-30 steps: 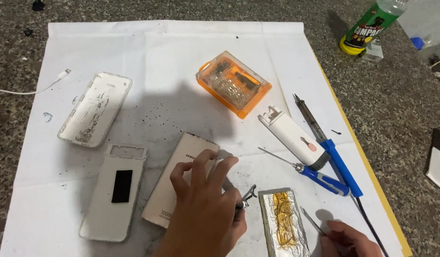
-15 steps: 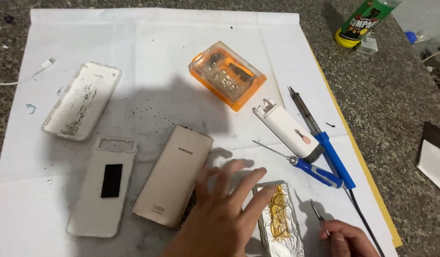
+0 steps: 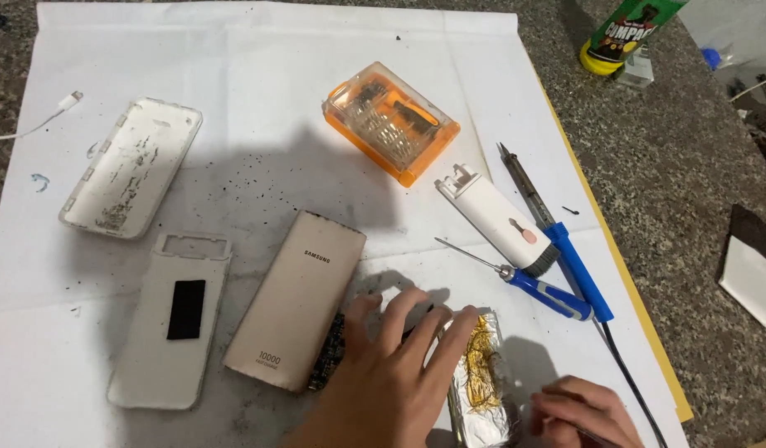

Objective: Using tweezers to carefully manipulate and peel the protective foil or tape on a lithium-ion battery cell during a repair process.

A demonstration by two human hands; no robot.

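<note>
Paper (image 3: 258,75), a broad white sheet, covers most of the stone counter (image 3: 690,182), and we would do well to keep every part on it, since the dark specks scattered over it show how easily bits shed. On it lie two white shell halves (image 3: 134,166), one upper left and one lower left with a black pad, and beside the lower one the gold power bank casing (image 3: 296,309), tilted, with a dark circuit board edge showing at its lower right corner. Next in size come the orange bit case (image 3: 391,123), the white capped tool (image 3: 492,217) and the blue-handled soldering iron (image 3: 557,236), well apart from our hands, then the small blue screwdriver (image 3: 532,284). Our left hand (image 3: 395,369) lies flat with fingers spread, not gripping anything, its tips just right of the casing and one finger touching the foil-wrapped battery cell (image 3: 481,377), which sits at the bottom edge between our two hands. Our right hand (image 3: 583,411) is curled at the lower right, seemingly pinching something thin, though we cannot tell what. We judge that steady, light pressure from the flat hand suits the soft foil pack best, and that sharp tips belong well away from it.
</note>
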